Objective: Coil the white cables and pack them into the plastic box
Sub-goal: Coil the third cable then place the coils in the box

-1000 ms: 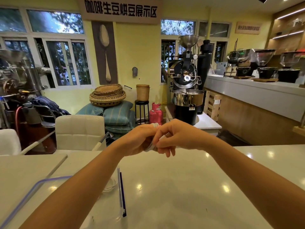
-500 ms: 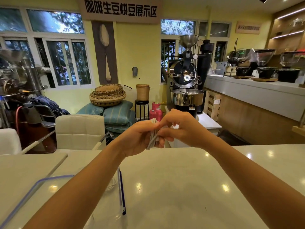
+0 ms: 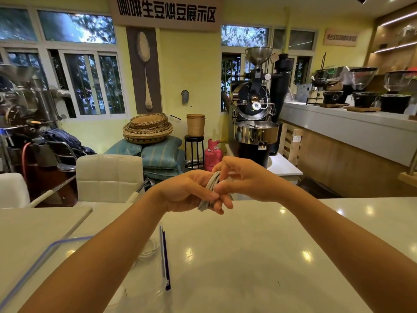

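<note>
Mid-frame, my left hand [image 3: 188, 192] grips the coiled white cable [image 3: 209, 188], right hand [image 3: 247, 178] pinching its loops; I'd keep them tight.

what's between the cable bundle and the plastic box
In the head view, only bare white table separates the cable bundle, held by the left hand and right hand, from the plastic box.

White cable [image 3: 211, 188]; blue-rimmed clear plastic box [image 3: 164, 256].
</note>
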Demonstrator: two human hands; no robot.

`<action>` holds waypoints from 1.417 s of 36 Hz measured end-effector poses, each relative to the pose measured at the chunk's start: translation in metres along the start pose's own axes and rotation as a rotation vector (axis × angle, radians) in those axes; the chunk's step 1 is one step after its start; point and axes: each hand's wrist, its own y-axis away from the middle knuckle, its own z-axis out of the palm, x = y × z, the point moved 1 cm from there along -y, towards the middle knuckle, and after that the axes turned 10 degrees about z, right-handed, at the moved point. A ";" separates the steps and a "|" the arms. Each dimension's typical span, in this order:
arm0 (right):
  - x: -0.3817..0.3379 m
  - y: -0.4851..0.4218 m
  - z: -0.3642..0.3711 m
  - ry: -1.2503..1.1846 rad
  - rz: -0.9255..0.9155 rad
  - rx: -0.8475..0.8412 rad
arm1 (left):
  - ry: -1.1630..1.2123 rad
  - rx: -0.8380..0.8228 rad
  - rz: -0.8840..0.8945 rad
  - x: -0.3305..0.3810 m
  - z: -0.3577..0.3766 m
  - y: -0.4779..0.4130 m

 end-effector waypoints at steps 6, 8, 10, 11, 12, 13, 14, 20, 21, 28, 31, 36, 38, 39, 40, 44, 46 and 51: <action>-0.003 0.001 -0.001 0.131 0.026 0.120 | -0.108 0.177 -0.008 0.005 -0.001 0.002; -0.001 -0.001 0.000 0.141 0.044 0.143 | -0.152 0.249 -0.020 0.005 -0.002 0.003; 0.002 -0.004 0.001 0.148 0.066 0.164 | -0.185 0.305 -0.034 0.005 -0.002 0.003; 0.003 -0.005 0.001 0.141 0.073 0.176 | -0.190 0.322 -0.030 0.005 -0.001 0.002; 0.004 -0.006 0.000 0.123 0.081 0.189 | -0.189 0.334 -0.019 0.005 0.000 0.002; 0.005 -0.006 -0.001 0.095 0.090 0.204 | -0.187 0.349 -0.006 0.005 0.001 0.002; 0.007 -0.006 -0.001 0.056 0.101 0.217 | -0.186 0.362 0.004 0.005 0.001 0.002; 0.011 -0.008 0.004 -0.064 0.149 0.263 | -0.154 0.402 0.009 0.002 0.002 0.002; 0.011 -0.008 0.005 -0.072 0.154 0.275 | -0.168 0.415 0.001 0.001 0.002 0.003; 0.016 -0.010 0.014 -0.174 0.183 0.359 | -0.329 0.437 -0.043 0.000 -0.001 0.004; 0.013 -0.011 0.015 -0.277 0.176 0.332 | -0.246 0.437 -0.020 0.003 -0.003 0.006; 0.010 -0.011 0.019 -0.424 0.180 0.265 | -0.112 0.448 -0.006 0.001 -0.006 0.010; 0.011 -0.012 0.021 -0.483 0.200 0.242 | -0.114 0.459 -0.012 0.001 -0.007 0.011; 0.011 -0.012 0.022 -0.495 0.205 0.241 | -0.126 0.462 -0.016 0.001 -0.008 0.012; 0.011 -0.013 0.023 -0.497 0.207 0.242 | -0.142 0.462 -0.021 0.002 -0.008 0.012; 0.013 -0.014 0.029 -0.503 0.201 0.228 | -0.243 0.450 -0.069 0.003 -0.008 0.013; 0.015 -0.014 0.031 -0.474 0.201 0.227 | -0.264 0.455 -0.088 0.003 -0.009 0.014; 0.015 -0.016 0.036 -0.355 0.138 0.241 | -0.211 0.448 -0.090 0.002 -0.008 0.017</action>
